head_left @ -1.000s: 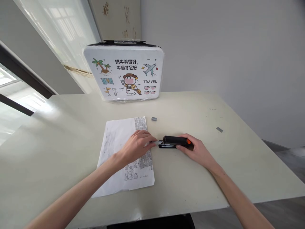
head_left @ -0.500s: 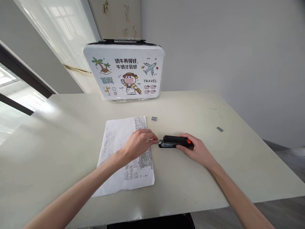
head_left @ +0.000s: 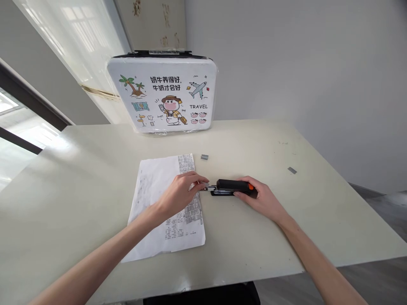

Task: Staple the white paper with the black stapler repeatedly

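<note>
A black stapler [head_left: 231, 185] is set on the pale surface [head_left: 248, 237], just to the right of a sheet of paper [head_left: 152, 186]. Its back end, where an orange part [head_left: 251, 186] can be seen, is gripped by the right hand [head_left: 261, 197], with the thumb on the near side and the fingers on the far side. At the front end, where a metal rail [head_left: 211, 188] sticks out, a small grey piece [head_left: 205, 184] is pinched between the thumb and finger of the left hand [head_left: 184, 186]; whether it is loose or joined to the stapler cannot be told. The paper is partly covered by the left hand and arm. Grey staple strips [head_left: 193, 212] are laid in rows along its right edge, and lines of small black print are seen near its bottom, too tiny to be read. One short grey strip [head_left: 204, 157] is seen above the stapler, and another [head_left: 292, 170] is placed far to the right. At the back, a white case [head_left: 163, 93] is stood up, wrapped in clear plastic. "奶牛养得好, 牛奶才会好" is written on it in black, and "TRAVEL" is printed under a blue plane. A cow in a hat is drawn in the middle, with tiny words beside it that are hard to read.
</note>
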`<state>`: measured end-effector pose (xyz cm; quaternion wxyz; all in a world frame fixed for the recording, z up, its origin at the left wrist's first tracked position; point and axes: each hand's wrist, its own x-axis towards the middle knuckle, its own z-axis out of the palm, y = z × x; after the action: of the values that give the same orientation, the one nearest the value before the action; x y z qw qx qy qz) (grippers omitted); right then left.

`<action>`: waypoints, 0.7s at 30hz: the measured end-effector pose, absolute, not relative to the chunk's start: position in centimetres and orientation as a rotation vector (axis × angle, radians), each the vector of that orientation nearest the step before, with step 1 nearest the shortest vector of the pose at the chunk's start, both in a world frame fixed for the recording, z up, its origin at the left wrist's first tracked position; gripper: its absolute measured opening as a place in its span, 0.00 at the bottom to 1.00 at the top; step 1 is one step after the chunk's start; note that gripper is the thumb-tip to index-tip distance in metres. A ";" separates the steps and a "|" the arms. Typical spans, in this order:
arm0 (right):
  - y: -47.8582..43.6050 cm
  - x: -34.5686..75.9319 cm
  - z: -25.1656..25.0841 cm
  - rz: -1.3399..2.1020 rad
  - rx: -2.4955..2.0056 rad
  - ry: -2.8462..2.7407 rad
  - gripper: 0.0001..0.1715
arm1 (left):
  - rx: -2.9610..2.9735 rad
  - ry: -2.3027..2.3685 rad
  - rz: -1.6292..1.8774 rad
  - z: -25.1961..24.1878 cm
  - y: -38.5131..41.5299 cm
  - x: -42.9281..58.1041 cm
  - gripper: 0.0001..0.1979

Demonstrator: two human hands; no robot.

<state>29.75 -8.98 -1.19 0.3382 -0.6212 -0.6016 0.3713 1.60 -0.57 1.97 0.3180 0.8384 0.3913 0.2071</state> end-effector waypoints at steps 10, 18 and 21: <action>-8.9 29.8 -1.3 0.968 -1.602 -1.576 0.21 | 2.608 0.848 0.559 1.1 -0.6 1.3 0.13; -9.0 29.7 -1.1 0.983 -1.585 -1.571 0.19 | 2.708 0.874 0.539 1.1 -0.7 1.4 0.12; -9.0 29.7 -1.2 0.980 -1.583 -1.571 0.20 | 2.716 0.894 0.532 1.1 -0.9 1.6 0.11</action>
<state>29.71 -8.99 -1.16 0.3457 -0.6097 -0.6051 0.3776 1.61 -0.86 1.08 0.1163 0.9276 0.3052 0.1816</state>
